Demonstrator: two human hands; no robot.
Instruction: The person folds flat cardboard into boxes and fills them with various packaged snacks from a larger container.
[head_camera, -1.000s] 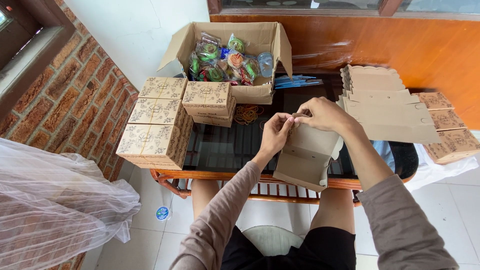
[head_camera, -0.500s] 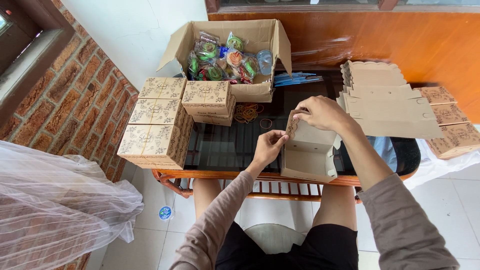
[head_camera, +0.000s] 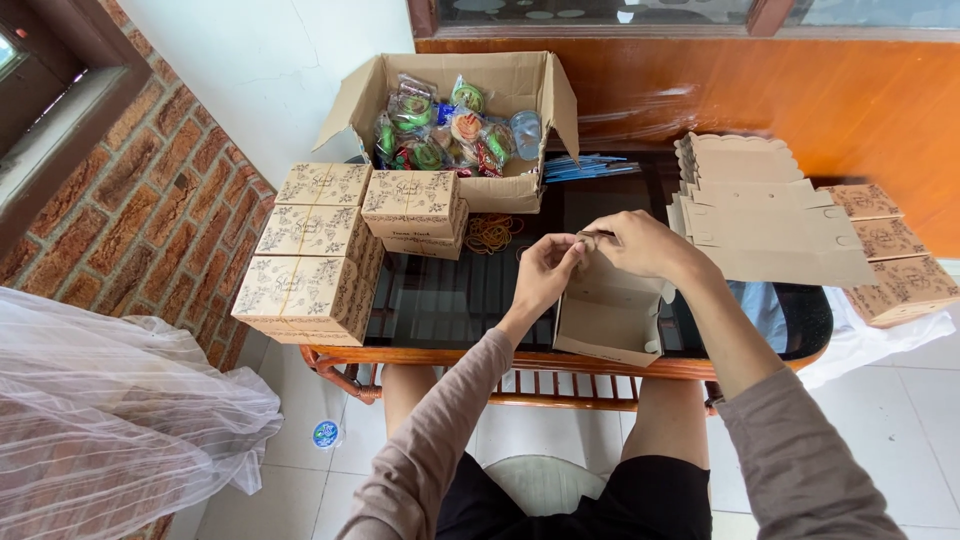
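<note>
Over the near edge of a dark glass table (head_camera: 450, 290), both hands work on a half-folded brown cardboard box (head_camera: 610, 320). My left hand (head_camera: 548, 270) pinches the box's upper flap at its left end. My right hand (head_camera: 640, 245) grips the same flap from the right, fingers closed on the card. The box's open side faces up and away from me.
Finished patterned boxes (head_camera: 315, 250) are stacked at the table's left. An open carton (head_camera: 500, 190) of wrapped snacks stands behind them. Flat box blanks (head_camera: 760, 215) lie at the right, with more patterned boxes (head_camera: 895, 260) beyond. Rubber bands (head_camera: 490, 232) rest mid-table. A plastic bag (head_camera: 110, 420) fills the lower left.
The box has been turned and raised slightly between my hands. My left hand moved up to meet my right hand at the top flap.
</note>
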